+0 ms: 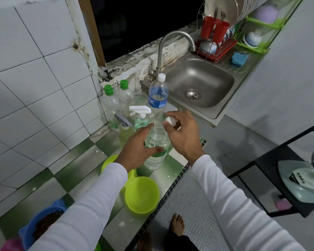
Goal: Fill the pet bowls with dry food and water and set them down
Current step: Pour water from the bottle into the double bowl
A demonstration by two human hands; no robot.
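— Closest to us, what do you see?

— Two white sleeves, and under the left sleeve (83,211) a blue bowl (34,223) at the bottom-left corner of the bench (76,163). It holds brown dry food (45,224). A bit of pink shows just beside it at the very edge.

— And moving right?

— A lime-green double bowl (141,195) sits near the bench's front edge; its near basin looks empty, and its far basin is mostly hidden by the left forearm.

— The left hand?

— The left hand (140,149) grips the body of a clear bottle (155,151) standing upright on the bench just behind the green bowl. Its fingers curl round the bottle's side, the thumb across the front. There is liquid in the bottle, and its neck is open.

— Behind it?

— Spray bottles (140,116) and two green-capped bottles (114,100) against the tiled wall, plus a taller blue-labelled bottle (158,95) with a white cap, standing next to the sink (199,84).

— The right hand?

— The right hand (183,131) hovers just right of the clear bottle's neck, pinching a small white cap (170,121) between thumb and fingers.

— Further right?

— A curved tap (170,42) over the steel sink, then a dish rack (216,33) with red cutlery holders. Bare feet (178,225) stand on the floor below the bench.
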